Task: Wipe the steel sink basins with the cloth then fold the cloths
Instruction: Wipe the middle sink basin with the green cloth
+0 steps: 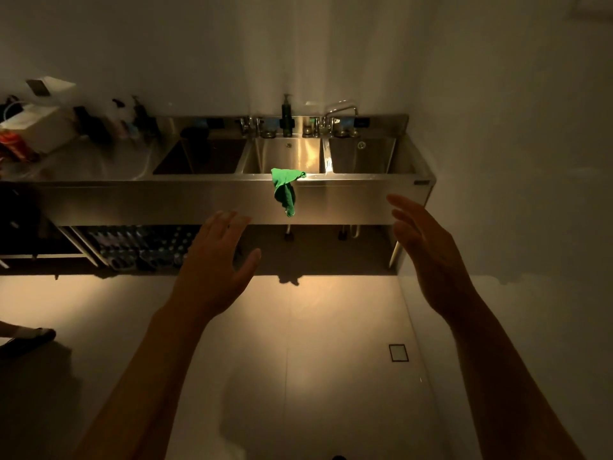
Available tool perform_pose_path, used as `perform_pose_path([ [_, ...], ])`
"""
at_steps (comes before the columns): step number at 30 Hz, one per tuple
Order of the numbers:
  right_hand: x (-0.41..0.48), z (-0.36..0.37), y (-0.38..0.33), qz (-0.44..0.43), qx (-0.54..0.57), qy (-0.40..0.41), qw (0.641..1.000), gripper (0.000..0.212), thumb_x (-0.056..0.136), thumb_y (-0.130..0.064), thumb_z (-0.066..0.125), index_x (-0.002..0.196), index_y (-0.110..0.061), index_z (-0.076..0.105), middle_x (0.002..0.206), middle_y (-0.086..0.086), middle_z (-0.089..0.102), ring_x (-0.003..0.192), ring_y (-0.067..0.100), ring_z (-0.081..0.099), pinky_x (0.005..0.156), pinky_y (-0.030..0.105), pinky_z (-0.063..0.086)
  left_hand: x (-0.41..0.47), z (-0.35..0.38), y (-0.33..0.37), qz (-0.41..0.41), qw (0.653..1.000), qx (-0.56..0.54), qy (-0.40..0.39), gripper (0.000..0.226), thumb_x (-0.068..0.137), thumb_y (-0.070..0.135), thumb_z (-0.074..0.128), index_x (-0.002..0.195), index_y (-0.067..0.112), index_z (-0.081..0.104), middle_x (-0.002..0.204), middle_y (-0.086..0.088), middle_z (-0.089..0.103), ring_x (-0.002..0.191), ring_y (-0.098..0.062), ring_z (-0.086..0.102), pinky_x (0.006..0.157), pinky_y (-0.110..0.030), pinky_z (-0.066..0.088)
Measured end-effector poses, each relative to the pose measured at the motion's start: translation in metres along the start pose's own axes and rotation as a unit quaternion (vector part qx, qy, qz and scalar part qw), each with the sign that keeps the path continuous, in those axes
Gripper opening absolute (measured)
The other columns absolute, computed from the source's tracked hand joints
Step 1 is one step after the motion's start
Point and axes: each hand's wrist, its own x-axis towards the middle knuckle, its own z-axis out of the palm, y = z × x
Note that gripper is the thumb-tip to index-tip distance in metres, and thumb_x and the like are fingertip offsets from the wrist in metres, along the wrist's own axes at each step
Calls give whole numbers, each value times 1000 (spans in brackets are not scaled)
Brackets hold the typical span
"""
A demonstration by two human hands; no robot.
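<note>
One green cloth (284, 190), draped over front rim of middle basin (292, 156), tail hanging down steel front of sink (348, 199). Three basins in a row: left basin (205, 157) dark, right basin (361, 154) dim. Two hands raised, apart from cloth: left hand (212, 263) fingers spread, holding nothing; right hand (428, 247) fingers straight, holding nothing. One pump bottle (286, 116) on back ledge. One shoe (30, 340) at far left.

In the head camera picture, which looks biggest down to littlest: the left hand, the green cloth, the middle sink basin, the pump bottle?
1. left hand, though being nearest the camera makes it look bigger
2. middle sink basin
3. green cloth
4. pump bottle
</note>
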Motion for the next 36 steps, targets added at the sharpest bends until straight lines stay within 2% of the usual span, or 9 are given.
perform_pose_path([
  [5,64,-19,34,6,8,-7,1000,50,93,-60,40,141,-48,38,150,-14,45,134,2,44,98,17,36,56,30,9,-8,1000,8,-10,72,94,58,42,155,18,37,163,-8,35,153,-29,27,123,-47,27],
  [10,111,-22,64,10,15,-25,1000,50,94,-56,42,143,-45,38,149,-14,44,134,2,44,95,14,35,99,53,6,-18,999,19,-21,70,95,55,45,155,19,37,163,-7,35,153,-28,26,124,-48,28],
  [13,138,-18,75,7,20,-37,999,52,94,-55,43,144,-44,39,146,-19,43,131,-6,43,95,11,35,123,63,-1,-23,999,18,-18,70,95,55,46,156,20,38,164,-7,34,154,-28,26,124,-48,26],
  [17,175,-9,87,9,22,-42,999,55,94,-54,44,147,-40,39,151,-14,43,135,1,42,105,23,37,157,80,-17,-29,999,13,-13,69,95,53,48,155,21,38,164,-6,33,154,-27,24,121,-40,20],
  [21,216,10,100,17,14,-49,999,57,93,-53,44,148,-38,39,151,-11,43,136,4,42,111,34,38,197,101,-44,-26,1000,-1,-11,64,99,46,57,156,22,37,164,-6,33,154,-26,24,124,-46,24],
  [25,269,39,112,21,13,-56,998,60,92,-52,44,149,-34,40,154,-7,41,140,8,40,114,42,39,245,117,-81,-30,999,-13,-6,65,99,48,57,156,26,36,165,-3,32,155,-25,23,122,-44,22],
  [32,390,106,129,18,9,-72,997,56,94,-53,44,148,-37,41,152,-8,43,136,5,41,101,25,40,351,122,-157,-46,998,-36,-8,69,96,57,47,157,25,36,163,-2,33,154,-24,25,121,-56,33],
  [36,450,140,136,29,14,-75,997,55,93,-58,45,146,-44,42,152,-11,43,137,3,40,102,28,41,400,119,-198,-55,997,-42,-19,72,94,59,42,157,25,37,163,-3,34,154,-24,26,119,-55,36],
])
